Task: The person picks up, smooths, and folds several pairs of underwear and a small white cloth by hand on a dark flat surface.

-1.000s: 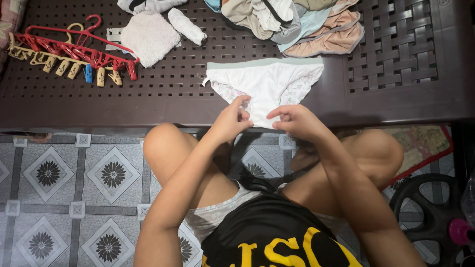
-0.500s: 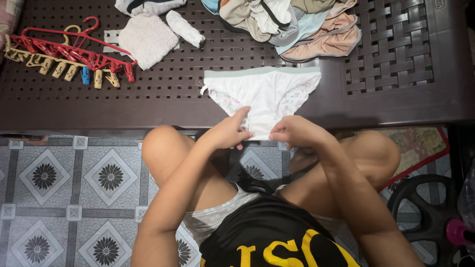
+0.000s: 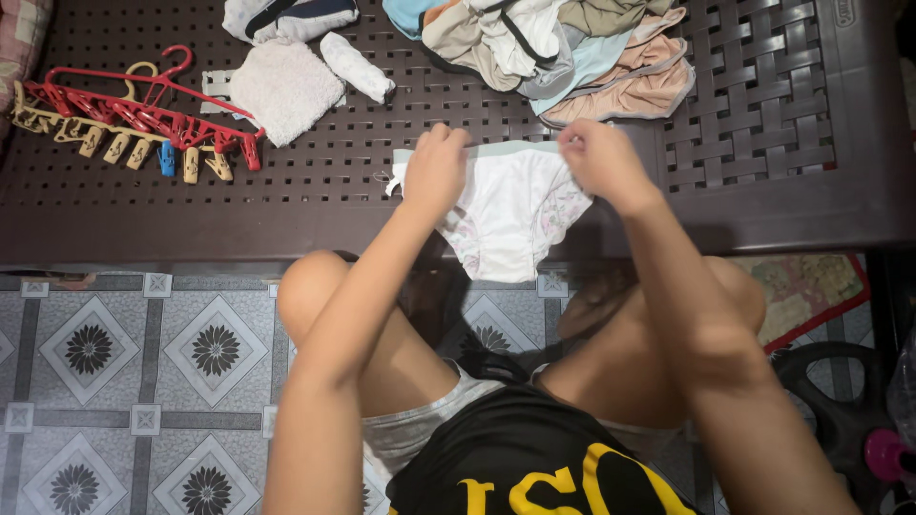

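— Near the front edge of the dark tabletop (image 3: 763, 210), what have you got?

— White underwear (image 3: 510, 215), spread flat, its lower part hanging over the edge. My left hand (image 3: 437, 167) pinches the waistband at one corner, and my right hand (image 3: 599, 157) pinches it at the other. Each grip is closed on the cloth.

— And around the underwear?

— Behind it lies a pile of clothes (image 3: 553, 48). Off to its left sit a folded white towel (image 3: 284, 88), a rolled sock (image 3: 356, 67) and a red hanger (image 3: 143, 110) with pegs.
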